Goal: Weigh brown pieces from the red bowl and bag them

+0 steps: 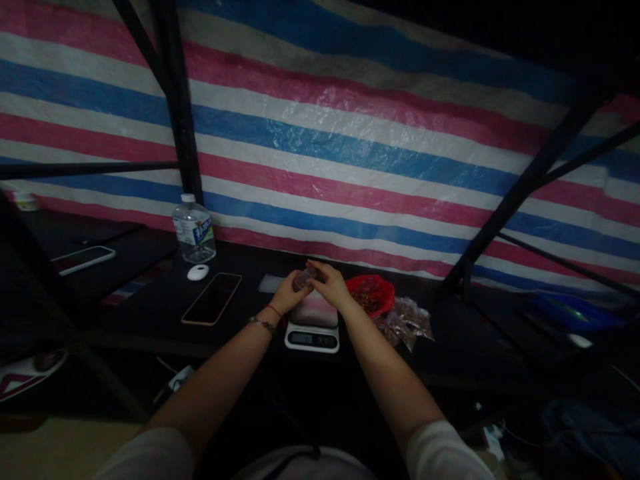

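Note:
Above a small digital scale (313, 339), my left hand (287, 293) and my right hand (330, 285) meet with fingers closed around a small clear plastic bag (303, 278). What the bag contains is too dim to make out. The scale has a white front with a dark display, and its plate is partly under my hands. Just right of my right wrist lies an open red plastic bag (386, 293) with brown bits in it. Several small clear packets (414, 316) of brown stuff are heaped beside it. Flat clear bags (270, 284) lie left of my left hand.
To the left on the black table are a phone (213, 299), a white oval object (198, 272) and a clear plastic bottle (194, 233). Another phone (85, 259) lies farther left. Black metal posts (183, 127) frame the table, with striped sheeting (340, 160) behind.

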### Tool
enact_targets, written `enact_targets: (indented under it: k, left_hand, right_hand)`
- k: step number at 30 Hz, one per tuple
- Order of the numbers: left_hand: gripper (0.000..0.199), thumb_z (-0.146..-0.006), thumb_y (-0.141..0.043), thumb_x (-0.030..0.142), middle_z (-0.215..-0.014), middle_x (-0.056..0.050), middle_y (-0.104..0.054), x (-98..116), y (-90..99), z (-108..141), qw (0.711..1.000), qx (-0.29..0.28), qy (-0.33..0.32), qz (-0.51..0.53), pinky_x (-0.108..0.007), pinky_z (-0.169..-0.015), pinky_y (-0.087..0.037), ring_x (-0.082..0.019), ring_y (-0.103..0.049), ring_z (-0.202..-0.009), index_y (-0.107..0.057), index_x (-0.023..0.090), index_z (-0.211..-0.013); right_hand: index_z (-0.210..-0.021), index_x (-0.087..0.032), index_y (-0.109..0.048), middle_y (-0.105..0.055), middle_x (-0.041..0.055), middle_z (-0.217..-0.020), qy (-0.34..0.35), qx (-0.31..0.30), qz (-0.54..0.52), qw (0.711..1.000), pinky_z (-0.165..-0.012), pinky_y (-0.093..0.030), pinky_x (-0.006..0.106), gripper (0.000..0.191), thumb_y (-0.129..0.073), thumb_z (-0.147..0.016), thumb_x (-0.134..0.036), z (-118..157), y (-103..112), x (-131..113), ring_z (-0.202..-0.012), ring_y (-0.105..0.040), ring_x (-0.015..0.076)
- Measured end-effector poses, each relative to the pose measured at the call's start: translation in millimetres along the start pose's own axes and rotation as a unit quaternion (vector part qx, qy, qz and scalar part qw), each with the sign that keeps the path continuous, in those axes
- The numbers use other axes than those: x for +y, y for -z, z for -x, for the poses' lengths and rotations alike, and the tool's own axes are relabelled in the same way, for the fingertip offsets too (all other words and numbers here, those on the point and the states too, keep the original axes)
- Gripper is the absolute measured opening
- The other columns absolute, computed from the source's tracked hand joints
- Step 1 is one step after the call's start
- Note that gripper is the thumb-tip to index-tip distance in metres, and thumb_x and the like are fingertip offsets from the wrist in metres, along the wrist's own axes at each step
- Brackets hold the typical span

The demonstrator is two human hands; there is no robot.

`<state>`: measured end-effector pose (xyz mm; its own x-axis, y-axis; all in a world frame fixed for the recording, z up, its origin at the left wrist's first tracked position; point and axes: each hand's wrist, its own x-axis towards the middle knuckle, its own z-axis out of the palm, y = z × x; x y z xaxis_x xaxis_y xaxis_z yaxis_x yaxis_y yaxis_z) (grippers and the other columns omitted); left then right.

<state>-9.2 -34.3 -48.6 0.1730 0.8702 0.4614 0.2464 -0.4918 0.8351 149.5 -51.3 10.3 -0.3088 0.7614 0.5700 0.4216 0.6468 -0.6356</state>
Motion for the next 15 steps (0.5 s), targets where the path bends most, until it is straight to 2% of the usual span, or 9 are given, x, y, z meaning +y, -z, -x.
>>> enact_targets:
  k: [5,9,11,13,15]
  left_hand:
    - [0.043,-0.07,-0.067,0.044,-0.094,-0.005,-0.063,-6,4.0,-1,0.999,0.031,0.002,0.016,-0.032,-0.079,-0.046,-0.019,-0.059,-0.086,-0.053,0.017,-0.099]
    - [0.039,-0.07,-0.067,0.044,-0.09,-0.004,-0.062,3,14.0,3,1.0,-0.014,-0.006,0.022,-0.032,-0.079,-0.046,-0.018,-0.058,-0.083,-0.054,0.017,-0.095]
    - [0.04,-0.068,-0.068,0.046,-0.088,-0.004,-0.061,11,18.5,6,0.999,-0.012,0.005,0.044,-0.033,-0.079,-0.046,-0.018,-0.058,-0.083,-0.054,0.017,-0.093]
    - [0.043,-0.066,-0.068,0.049,-0.085,-0.003,-0.06,22,21.6,12,0.994,0.009,0.034,0.108,-0.032,-0.077,-0.047,-0.018,-0.057,-0.081,-0.054,0.018,-0.093]
    - [0.045,-0.069,-0.064,0.052,-0.084,-0.004,-0.06,35,23.4,21,0.97,0.013,0.074,0.232,-0.031,-0.072,-0.047,-0.016,-0.057,-0.077,-0.053,0.018,-0.096]
  right_hand:
    - [-0.126,-0.023,-0.057,-0.06,0.0093,-0.118,-0.014,0.02,-0.025,0.999,-0.083,-0.053,0.033,0.057,-0.068,-0.071,-0.02,3,6,-1,-0.104,-0.06,0.0194]
    - [-0.133,-0.024,-0.05,-0.057,0.0104,-0.123,-0.023,-0.023,0.034,0.999,-0.09,-0.05,0.038,0.067,-0.063,-0.068,-0.011,21,17,6,-0.109,-0.057,0.0209]
    - [-0.135,-0.023,-0.049,-0.06,0.0093,-0.119,-0.034,-0.029,0.047,0.998,-0.093,-0.048,0.039,0.07,-0.058,-0.068,-0.007,33,18,12,-0.107,-0.057,0.0202]
    - [-0.132,-0.02,-0.052,-0.061,0.0091,-0.114,-0.05,-0.016,0.06,0.997,-0.094,-0.047,0.039,0.066,-0.057,-0.067,-0.006,44,15,18,-0.103,-0.059,0.0197]
    - [-0.123,-0.018,-0.059,-0.062,0.0095,-0.11,-0.07,-0.007,0.078,0.994,-0.095,-0.046,0.039,0.057,-0.059,-0.068,-0.007,53,10,23,-0.102,-0.059,0.0204]
